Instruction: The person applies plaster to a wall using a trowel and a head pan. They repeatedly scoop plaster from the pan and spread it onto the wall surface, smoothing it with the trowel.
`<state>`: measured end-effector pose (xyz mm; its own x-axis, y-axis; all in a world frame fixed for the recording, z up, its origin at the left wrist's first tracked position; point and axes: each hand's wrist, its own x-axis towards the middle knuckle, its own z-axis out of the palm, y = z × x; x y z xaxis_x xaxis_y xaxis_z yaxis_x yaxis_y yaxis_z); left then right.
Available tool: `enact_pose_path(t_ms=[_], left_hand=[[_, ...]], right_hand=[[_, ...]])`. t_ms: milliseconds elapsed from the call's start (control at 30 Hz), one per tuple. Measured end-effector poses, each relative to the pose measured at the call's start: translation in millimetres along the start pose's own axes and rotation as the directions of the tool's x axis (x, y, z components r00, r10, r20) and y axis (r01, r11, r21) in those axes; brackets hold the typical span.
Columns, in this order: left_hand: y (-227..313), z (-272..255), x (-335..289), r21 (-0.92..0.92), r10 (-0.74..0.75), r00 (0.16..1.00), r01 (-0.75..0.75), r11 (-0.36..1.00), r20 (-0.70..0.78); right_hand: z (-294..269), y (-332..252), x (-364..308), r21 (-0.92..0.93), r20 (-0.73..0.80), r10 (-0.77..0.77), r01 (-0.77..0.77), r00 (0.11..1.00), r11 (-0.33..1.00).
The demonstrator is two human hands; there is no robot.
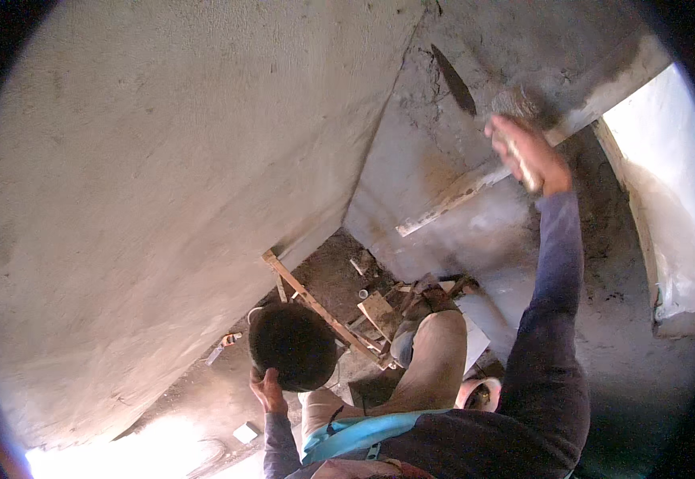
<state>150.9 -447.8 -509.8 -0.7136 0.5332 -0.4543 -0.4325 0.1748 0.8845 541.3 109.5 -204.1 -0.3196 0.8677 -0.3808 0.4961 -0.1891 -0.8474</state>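
1. Two bare hands show, far apart. The right hand (534, 156) is up high by the gray wall (435, 160), and the left hand (268, 391) is down low.
2. The right fingers are bent and closed around a pale tool handle (530, 177). The hand is blurry, so I cannot tell just how each finger sits.
3. Just past the right fingertips is a rough, round, gray shape (517, 102). It is too blurry to say if it is part of the tool or a patch on the wall.
4. The left fingers hold a dark round bowl (293, 347) by its edge. The bowl is just above and to the right of those fingers. Some of the fingers are hidden, so I cannot tell how they lie underneath.
5. Up and to the left of the right fingers, a dark, thin mark (453, 80) slants on the wall. A pale strip (451, 203) runs down and away to their left.
6. Well to the right of the right fingers is a bright opening (659, 144).
7. Above the left fingers, past the bowl, a wooden frame (325, 311) leans over the messy floor. A small white block (246, 433) lies below and to the left of those fingers.
8. To the right of the left fingers are a leg in light pants (437, 351) and a blue cloth (371, 435).
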Motion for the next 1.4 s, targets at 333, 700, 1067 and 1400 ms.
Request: enact_pose_path(t_ms=[333, 700, 1067, 1400], left_hand=[[-58, -100, -4, 0.079, -0.021, 0.99, 0.032, 0.996, -0.137], [-60, -98, -2, 0.097, -0.035, 0.975, 0.058, 0.994, -0.22], [-41, -75, 8, 0.052, -0.065, 0.998, 0.065, 0.997, 0.004], [-46, -104, 23, 0.089, -0.168, 0.986, 0.169, 0.982, -0.02]], right_hand=[[172, 238, 153, -0.813, -0.366, -0.509, -0.001, 0.779, 0.583], [123, 191, 166, -0.794, -0.574, -0.47, -0.314, 0.67, 0.521], [47, 107, 97, -0.815, -0.517, -0.552, -0.18, 0.654, 0.55], [63, 165, 77, -0.685, -0.52, -0.582, 0.101, 0.625, 0.722]])
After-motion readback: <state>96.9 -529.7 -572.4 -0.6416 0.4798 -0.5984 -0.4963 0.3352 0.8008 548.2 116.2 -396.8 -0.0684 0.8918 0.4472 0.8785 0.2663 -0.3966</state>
